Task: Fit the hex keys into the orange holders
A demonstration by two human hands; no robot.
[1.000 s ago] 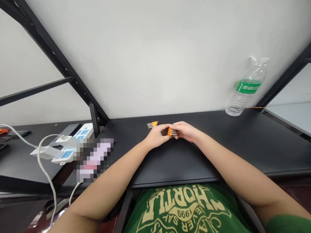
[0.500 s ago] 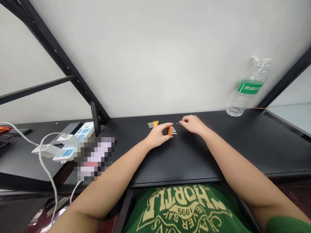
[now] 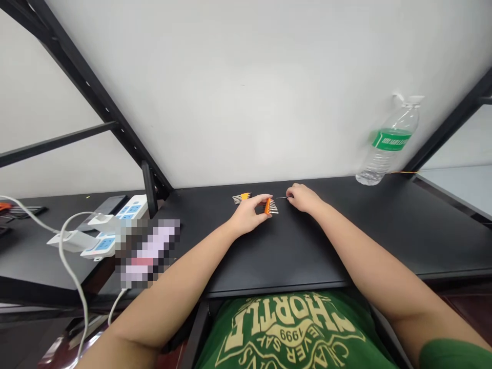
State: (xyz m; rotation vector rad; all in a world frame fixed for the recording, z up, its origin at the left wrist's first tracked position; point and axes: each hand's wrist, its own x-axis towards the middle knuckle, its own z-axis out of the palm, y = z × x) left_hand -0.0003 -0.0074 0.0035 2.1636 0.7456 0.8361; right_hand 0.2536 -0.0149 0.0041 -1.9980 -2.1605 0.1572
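Observation:
My left hand (image 3: 248,215) grips an orange bit holder (image 3: 268,206) between thumb and fingers. Several silver metal bits stick out of the holder's right side. Just to the right, my right hand (image 3: 302,197) is closed in a pinch on a thin metal bit (image 3: 282,198), which points left toward the holder without touching it. Behind my left hand, a second holder, yellow-orange (image 3: 245,196), lies on the black table with several metal bits pointing left. My right fingertips partly hide the end of the thin bit.
A clear plastic bottle (image 3: 388,141) with a green label hangs at the wall on the right. To the left are a white power strip (image 3: 132,209) with plugs and cables, a blurred-out phone-like object (image 3: 149,251) and a black shelf frame (image 3: 103,105). The black table (image 3: 277,261) ends in front of me.
My right hand has shifted slightly, and more of the thin metal bit shows to its left. My left hand keeps its grip on the orange holder. The view has moved a little.

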